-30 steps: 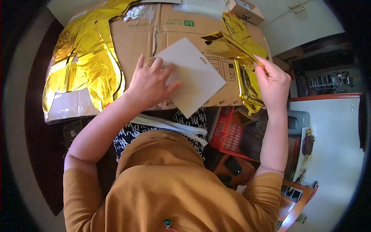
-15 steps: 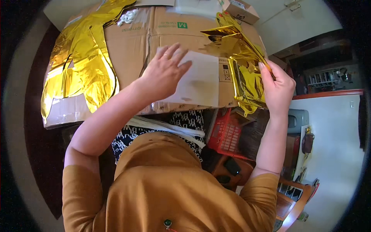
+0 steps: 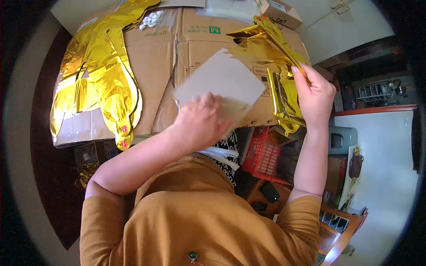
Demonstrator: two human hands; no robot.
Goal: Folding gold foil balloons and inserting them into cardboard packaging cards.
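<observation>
My left hand (image 3: 202, 119), smeared by motion, has its fingers curled at the near edge of a white sheet (image 3: 226, 77). The sheet is turned cornerwise over the cardboard, and its near corner is blurred. To the right, my right hand (image 3: 316, 91) pinches the folded edge of a shiny gold foil balloon (image 3: 282, 53) between thumb and fingers. The foil hangs in creased folds over the cardboard's right side. Another flat gold foil balloon (image 3: 100, 66) lies on the left, its tip with red spots reaching past the near edge.
A large flattened cardboard box (image 3: 151, 62) covers the work surface. Small white pieces (image 3: 151, 20) lie at its far left, and a small open carton (image 3: 279, 13) stands far right. Below the near edge are a red plastic basket (image 3: 266, 155) and a dark phone (image 3: 269, 192).
My left hand has come down toward me onto the white sheet, which has turned from square-on to cornerwise. My right hand keeps its pinch on the foil balloon, barely moved.
</observation>
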